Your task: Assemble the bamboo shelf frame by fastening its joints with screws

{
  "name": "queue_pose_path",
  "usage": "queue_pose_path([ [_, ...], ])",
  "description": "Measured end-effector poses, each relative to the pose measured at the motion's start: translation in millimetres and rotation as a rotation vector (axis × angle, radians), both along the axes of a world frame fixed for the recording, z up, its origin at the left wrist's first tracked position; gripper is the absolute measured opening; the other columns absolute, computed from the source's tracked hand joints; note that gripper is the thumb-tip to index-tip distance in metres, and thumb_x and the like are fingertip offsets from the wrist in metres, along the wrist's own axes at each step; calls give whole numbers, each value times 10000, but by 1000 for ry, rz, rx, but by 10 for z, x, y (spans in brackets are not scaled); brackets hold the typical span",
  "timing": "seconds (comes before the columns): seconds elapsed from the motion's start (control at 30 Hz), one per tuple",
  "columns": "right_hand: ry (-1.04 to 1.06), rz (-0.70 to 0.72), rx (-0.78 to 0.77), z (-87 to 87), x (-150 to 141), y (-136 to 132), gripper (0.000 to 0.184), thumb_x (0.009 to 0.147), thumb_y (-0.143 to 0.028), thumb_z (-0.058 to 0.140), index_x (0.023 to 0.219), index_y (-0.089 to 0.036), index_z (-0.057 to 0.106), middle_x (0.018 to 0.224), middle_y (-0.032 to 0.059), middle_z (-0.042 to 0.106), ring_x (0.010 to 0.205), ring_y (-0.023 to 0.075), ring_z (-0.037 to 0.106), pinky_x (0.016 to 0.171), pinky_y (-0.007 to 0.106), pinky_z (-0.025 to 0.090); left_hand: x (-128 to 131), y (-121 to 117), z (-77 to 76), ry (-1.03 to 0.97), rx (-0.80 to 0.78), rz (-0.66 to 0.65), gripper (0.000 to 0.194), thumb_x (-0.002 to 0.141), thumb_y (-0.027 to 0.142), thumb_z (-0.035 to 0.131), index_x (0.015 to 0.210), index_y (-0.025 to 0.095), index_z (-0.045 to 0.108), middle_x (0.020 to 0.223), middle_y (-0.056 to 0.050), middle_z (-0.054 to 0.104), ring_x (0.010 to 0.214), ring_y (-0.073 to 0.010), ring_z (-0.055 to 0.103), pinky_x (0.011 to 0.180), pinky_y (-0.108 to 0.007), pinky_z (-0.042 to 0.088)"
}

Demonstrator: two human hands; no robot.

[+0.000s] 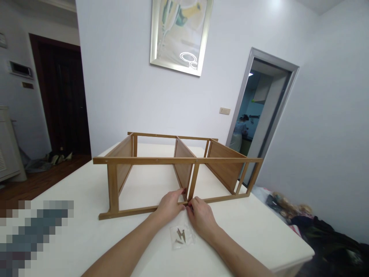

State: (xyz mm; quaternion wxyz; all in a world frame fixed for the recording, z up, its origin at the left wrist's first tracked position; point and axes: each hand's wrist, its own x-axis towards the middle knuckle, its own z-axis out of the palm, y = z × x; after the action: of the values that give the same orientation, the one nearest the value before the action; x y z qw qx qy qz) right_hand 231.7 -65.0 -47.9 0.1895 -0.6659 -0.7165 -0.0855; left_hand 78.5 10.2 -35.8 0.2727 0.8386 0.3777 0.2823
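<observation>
A wooden shelf frame [141, 160] lies on its side on the white table, its panels standing upright between the rails. My left hand [170, 204] is closed round the near lower rail where the middle panel [182, 163] meets it, thumb in front and fingers behind. Right beside it, my right hand [201, 216] pinches at the same joint, below a short upright bar. Whatever its fingertips hold is hidden or too small to make out. Just in front of my hands lies a clear plastic bag [182, 237] with several screws [183, 235].
The white table [248, 234] has its right corner near the lower right. Dark clothes and bags [325, 234] are heaped beyond that edge. A framed picture [180, 36] hangs on the wall behind, and a doorway [253, 104] stands at the right. One blurred patch covers the lower left.
</observation>
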Motion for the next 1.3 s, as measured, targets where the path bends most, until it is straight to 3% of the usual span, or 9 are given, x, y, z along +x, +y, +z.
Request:
queue_pose_path([
  [0.4, -47, -37, -10, -9, -11, 6, 235, 969, -204, 433, 795, -176, 589, 852, 67, 650, 815, 185, 616, 705, 276, 379, -2, -35, 50, 10, -35, 3, 613, 691, 120, 677, 1282, 255, 588, 1265, -46, 664, 1183, -241, 601, 1028, -322, 426],
  [0.7, -15, -16, -2, 20, -14, -15, 39, 909, -199, 542, 885, -191, 571, 923, 42, 656, 849, 174, 615, 717, 258, 392, -3, -3, 9, 3, -18, -1, 611, 697, 140, 678, 1289, 251, 582, 1252, -40, 672, 1174, -237, 608, 1016, -313, 437],
  [1.3, -69, -40, -46, 10, -34, 19, 153, 944, -179, 472, 856, -172, 597, 883, 76, 668, 832, 208, 634, 704, 292, 384, 0, 15, -25, 0, 8, -6, 608, 681, 126, 676, 1271, 247, 594, 1237, -28, 680, 1153, -226, 617, 1005, -298, 441],
])
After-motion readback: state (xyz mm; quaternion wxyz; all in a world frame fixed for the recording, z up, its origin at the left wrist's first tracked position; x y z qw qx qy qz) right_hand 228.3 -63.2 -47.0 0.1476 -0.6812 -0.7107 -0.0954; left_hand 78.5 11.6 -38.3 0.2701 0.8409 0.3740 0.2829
